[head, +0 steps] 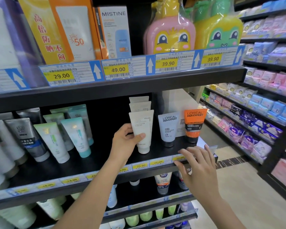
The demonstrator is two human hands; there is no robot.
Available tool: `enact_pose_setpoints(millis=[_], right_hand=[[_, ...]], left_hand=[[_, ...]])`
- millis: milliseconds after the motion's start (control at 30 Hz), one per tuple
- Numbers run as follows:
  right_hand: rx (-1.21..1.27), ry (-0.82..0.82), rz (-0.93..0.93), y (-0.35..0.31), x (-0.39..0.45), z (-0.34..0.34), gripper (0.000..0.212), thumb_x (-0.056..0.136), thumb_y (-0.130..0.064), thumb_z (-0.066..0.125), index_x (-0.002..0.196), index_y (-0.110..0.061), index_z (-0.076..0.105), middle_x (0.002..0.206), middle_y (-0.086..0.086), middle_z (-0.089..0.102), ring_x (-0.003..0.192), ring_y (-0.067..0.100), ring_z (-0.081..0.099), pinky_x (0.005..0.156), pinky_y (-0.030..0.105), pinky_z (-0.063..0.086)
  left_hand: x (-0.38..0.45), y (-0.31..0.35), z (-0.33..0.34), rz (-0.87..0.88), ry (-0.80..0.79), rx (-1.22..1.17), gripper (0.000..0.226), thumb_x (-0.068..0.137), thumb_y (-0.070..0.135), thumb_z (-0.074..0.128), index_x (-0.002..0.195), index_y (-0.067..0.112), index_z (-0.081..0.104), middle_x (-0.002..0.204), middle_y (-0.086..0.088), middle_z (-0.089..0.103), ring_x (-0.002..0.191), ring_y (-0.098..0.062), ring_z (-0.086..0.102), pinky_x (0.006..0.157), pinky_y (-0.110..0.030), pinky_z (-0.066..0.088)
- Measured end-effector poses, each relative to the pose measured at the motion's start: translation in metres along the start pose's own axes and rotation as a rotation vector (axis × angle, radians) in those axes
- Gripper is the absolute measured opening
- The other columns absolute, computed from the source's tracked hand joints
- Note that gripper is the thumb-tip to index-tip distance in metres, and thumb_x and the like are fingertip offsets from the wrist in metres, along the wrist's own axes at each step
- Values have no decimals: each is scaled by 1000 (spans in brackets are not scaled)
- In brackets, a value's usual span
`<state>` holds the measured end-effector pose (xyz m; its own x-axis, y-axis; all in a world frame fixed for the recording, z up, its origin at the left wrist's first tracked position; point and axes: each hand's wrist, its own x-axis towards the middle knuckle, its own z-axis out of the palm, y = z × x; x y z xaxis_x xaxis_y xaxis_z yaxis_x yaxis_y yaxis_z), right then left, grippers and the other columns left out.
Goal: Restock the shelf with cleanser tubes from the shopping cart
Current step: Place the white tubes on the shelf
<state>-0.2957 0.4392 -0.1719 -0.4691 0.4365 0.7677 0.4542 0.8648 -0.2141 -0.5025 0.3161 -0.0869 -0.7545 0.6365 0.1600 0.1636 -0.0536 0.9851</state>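
Left hand (125, 140) grip pinching front white cleanser tube (142, 129), right hand (197, 169) fingers spread, tube's small print unreadable

This is a shop: a black shelf (139, 83) carries yellow price tags (117, 69), boxed sunscreen (114, 32) above it, tubes (76, 134) below, stocked aisle shelves (254, 116) to its right.

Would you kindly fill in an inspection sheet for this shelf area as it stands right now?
Surface: black shelf with yellow price tags along its front edge.
Job's things: white tube standing cap down at the front of a row of matching tubes.
Clutter: grey tube and orange tube stand to its right; green and teal tubes to its left.
Grippers: left hand grips the white tube; right hand open at the shelf edge.
Cables: nothing seen.
Surroundings: aisle shelves of packets at right.
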Motion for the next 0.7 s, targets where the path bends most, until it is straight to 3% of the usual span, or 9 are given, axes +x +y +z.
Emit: enact_pose_setpoints(millis=[233,567,700], right_hand=[[81,37,13,2,-5,8,26,87,-31,69,107,-14,72,106,2,64,106,28,59,115,53,31],[107,59,-6,5,-5,12,26,86,-28,71,106,-12,72,107,4,64,108,31,60,111,56,34],[103,58,-8,5,-5,11,26,86,-28,70,107,-12,72,108,4,64,109,31,59,112,55,33]], left_hand=[[-6,-7,0,29,14,209,45,75,5,83,102,35,63,100,14,72,94,-1,69,91,-29,57],[-5,-6,6,46,-9,316,46,81,10,79,122,21,63,103,18,65,100,1,63,92,-21,51],[-4,-7,8,60,-20,353,50,82,11,78,128,19,60,115,10,67,105,-3,63,91,-18,49]])
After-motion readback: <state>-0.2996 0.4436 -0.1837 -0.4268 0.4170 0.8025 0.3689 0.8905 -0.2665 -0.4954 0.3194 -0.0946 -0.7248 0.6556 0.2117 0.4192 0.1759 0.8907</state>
